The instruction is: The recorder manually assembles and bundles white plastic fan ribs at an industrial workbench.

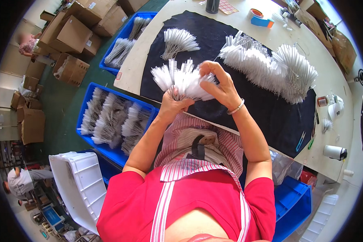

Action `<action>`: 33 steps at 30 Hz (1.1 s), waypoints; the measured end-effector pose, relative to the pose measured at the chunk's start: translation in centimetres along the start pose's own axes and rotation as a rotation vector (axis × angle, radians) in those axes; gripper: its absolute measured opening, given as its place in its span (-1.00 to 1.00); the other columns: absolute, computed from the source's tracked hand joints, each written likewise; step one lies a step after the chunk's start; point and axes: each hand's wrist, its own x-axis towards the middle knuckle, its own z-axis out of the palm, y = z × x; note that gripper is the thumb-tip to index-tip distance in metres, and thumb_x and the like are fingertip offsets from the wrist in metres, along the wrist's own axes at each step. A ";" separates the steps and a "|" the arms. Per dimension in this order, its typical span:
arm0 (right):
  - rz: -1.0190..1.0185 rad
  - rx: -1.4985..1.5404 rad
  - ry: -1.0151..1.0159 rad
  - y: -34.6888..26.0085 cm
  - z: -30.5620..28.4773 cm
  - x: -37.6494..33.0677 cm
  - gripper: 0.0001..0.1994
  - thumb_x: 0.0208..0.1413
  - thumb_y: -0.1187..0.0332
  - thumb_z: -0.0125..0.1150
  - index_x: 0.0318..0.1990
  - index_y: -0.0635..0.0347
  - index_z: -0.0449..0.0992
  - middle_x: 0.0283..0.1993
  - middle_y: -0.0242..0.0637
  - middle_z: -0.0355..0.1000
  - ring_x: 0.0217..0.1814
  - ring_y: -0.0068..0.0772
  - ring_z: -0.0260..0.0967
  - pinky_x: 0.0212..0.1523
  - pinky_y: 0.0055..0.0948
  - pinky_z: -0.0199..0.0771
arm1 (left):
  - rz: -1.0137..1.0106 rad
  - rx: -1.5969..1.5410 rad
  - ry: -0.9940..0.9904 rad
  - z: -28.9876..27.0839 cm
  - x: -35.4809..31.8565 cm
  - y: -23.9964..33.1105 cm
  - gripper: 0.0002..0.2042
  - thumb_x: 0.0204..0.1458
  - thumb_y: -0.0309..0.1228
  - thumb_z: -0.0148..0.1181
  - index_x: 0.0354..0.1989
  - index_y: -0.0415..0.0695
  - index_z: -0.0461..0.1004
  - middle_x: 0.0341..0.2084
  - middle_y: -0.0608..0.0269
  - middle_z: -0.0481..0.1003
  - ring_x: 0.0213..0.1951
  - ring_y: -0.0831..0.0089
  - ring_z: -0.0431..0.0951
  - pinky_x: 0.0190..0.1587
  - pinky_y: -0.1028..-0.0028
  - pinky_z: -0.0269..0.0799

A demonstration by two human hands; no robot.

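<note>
Two bare hands share one fanned bundle of white-bristled wire brushes [183,80] over the dark cloth [266,111]: the left hand [174,105] has its fingers closed round the stems; the right hand [221,86] curls its fingers at the bristles, grip unclear. Loaded blue crates [103,150] suggest much is done; the large brush pile [246,54] rightward probably remains.

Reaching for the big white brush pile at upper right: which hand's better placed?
Right, likely. The right hand is nearer the white brush pile, its fingers at the bunch's bristle side. The left hand sits farther off, gripping the brush bunch low down.
</note>
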 end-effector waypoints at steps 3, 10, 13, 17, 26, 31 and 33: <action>-0.143 -0.063 -0.101 -1.1 0.1 0.5 -0.60 -0.07 0.20 0.24 -0.13 0.26 0.41 -0.25 -0.23 0.38 -0.17 -0.34 0.27 -0.10 -0.35 0.29 | 0.065 0.229 0.047 -0.4 -0.3 0.2 -0.66 -0.26 -0.58 0.43 -0.37 -0.15 0.35 -0.58 0.40 0.40 -0.58 0.68 0.38 -0.61 0.64 0.26; -0.423 -0.288 0.058 -2.4 0.7 -0.3 -0.61 -0.10 -0.02 0.27 -0.39 0.16 0.51 -0.03 -0.12 0.40 0.08 -0.02 0.24 0.13 -0.16 0.18 | 0.387 0.326 0.112 -2.1 -0.7 -1.6 -0.55 -0.31 -0.50 0.49 -0.35 -0.10 0.25 -0.42 0.40 0.39 -0.37 0.67 0.38 -0.35 0.58 0.38; -0.447 -0.220 -0.084 -3.2 0.9 0.5 -0.61 -0.11 -0.04 0.27 -0.43 0.15 0.48 -0.03 -0.13 0.42 0.12 0.01 0.22 0.16 -0.14 0.16 | 0.366 0.262 0.047 -1.3 -1.2 -0.5 -0.65 -0.21 -0.42 0.44 -0.36 -0.10 0.32 -0.44 0.40 0.41 -0.32 0.61 0.39 -0.18 0.52 0.34; -0.461 -0.200 -0.107 -4.3 1.0 1.2 -0.70 -0.18 0.12 0.37 -0.46 0.13 0.47 -0.20 -0.27 0.45 -0.02 -0.12 0.27 -0.01 -0.22 0.29 | 0.706 1.199 0.043 -2.9 -1.4 0.7 -0.70 -0.17 -0.44 0.37 -0.29 -0.14 0.38 -0.33 0.34 0.44 -0.26 0.47 0.42 -0.15 0.50 0.30; -0.297 -0.141 -0.003 -3.6 2.0 1.0 -0.66 -0.14 0.20 0.28 -0.26 0.24 0.45 -0.17 -0.15 0.39 -0.08 -0.11 0.29 -0.03 -0.25 0.29 | 0.219 0.109 0.038 -1.6 -2.2 0.6 -0.46 -0.34 -0.46 0.51 -0.12 -0.24 0.39 -0.29 0.30 0.47 -0.23 0.54 0.44 -0.19 0.50 0.41; -0.376 -0.303 -0.112 -4.0 1.8 0.6 -0.35 -0.05 -0.08 0.14 0.11 0.23 0.39 0.20 -0.03 0.26 0.25 0.05 0.16 0.23 -0.15 0.06 | 0.148 0.223 -0.115 -1.9 -1.5 -1.2 -0.56 -0.30 -0.42 0.50 -0.22 -0.25 0.44 -0.47 0.36 0.46 -0.36 0.58 0.42 -0.33 0.51 0.38; -0.300 -0.316 -0.261 -4.0 1.6 0.6 -0.38 -0.07 -0.06 0.16 0.05 0.24 0.43 0.11 -0.09 0.36 0.23 0.02 0.19 0.22 -0.13 0.09 | 0.285 0.280 -0.178 -1.8 -1.4 -1.0 -0.59 -0.30 -0.41 0.49 -0.26 -0.24 0.45 -0.51 0.38 0.46 -0.39 0.61 0.41 -0.37 0.52 0.37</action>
